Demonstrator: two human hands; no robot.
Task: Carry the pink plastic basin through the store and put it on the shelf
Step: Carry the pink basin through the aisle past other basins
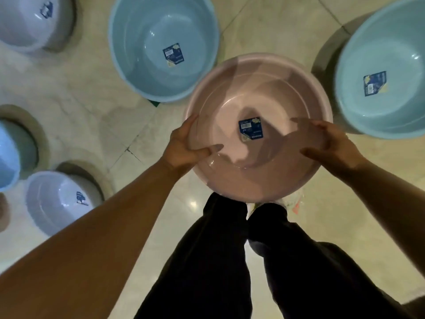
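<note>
Evidently the pink basin (271, 93) was placed just right of the blue basin (147, 72) and nearer the person, its rim crossing that basin's rim in view. Its left rim was gripped by the left hand (184, 146), with the thumb laid inside the wall and the fingers run along the outside. The right hand (333, 141) was seen at the opposite rim with fingers spread; whether it was closed on the rim could not be told through the blur. The pink basin was judged light, thin-walled and somewhat flexible, and smooth enough to slip. It would best be taken at opposite points of the rim, thumbs inside, and kept level.
</note>
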